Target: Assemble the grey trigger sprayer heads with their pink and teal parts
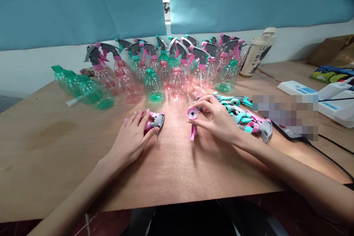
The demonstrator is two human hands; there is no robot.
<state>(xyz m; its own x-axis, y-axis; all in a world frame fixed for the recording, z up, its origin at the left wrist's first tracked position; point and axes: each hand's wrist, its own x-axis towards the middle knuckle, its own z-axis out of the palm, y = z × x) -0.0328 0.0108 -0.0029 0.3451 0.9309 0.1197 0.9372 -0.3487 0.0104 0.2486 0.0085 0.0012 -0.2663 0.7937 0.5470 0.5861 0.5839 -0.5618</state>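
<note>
My left hand (132, 135) lies over a pink and grey trigger spray head (158, 121) on the table, its fingers and thumb around the part. The fingers hide some of the pink pieces beneath them. Between thumb and fingers, my right hand (219, 118) pinches another pink spray head (192, 107). Its round collar faces me and its pink trigger points down. Right beside that hand is a pile of loose turquoise, pink and grey spray heads (243, 118). An open clear pink bottle (177, 86) and an open green bottle (155, 87) stand beyond both hands.
Several bottles with spray heads fitted (201, 68) crowd the back of the wooden table (69, 177). Green bottles (90, 90) lean together at left. A cream tumbler (256, 55), a white power strip (297, 90) and black cables (329, 155) occupy the right side.
</note>
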